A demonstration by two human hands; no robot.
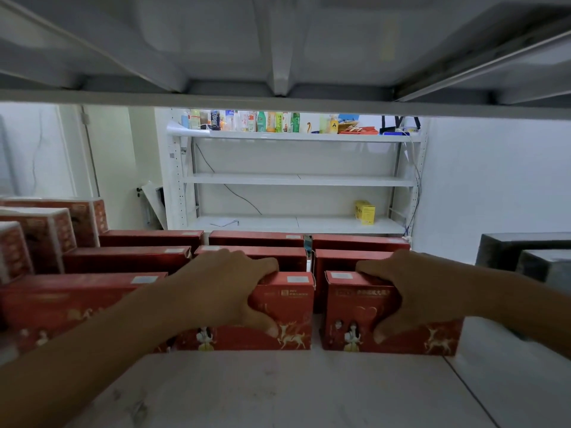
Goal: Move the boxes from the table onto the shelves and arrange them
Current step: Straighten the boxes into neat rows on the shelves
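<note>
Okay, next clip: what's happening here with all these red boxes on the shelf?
A person is stocking a white shelf. The left hand grips one flat red cardboard box with deer artwork, the right hand grips a matching box beside it; both stand upright in the front row. More red boxes are lined up in rows behind them.

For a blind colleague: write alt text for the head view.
The left hand and right hand each grip an upright red box, left box and right box, on a white shelf; rows of more red boxes stand behind.
</note>
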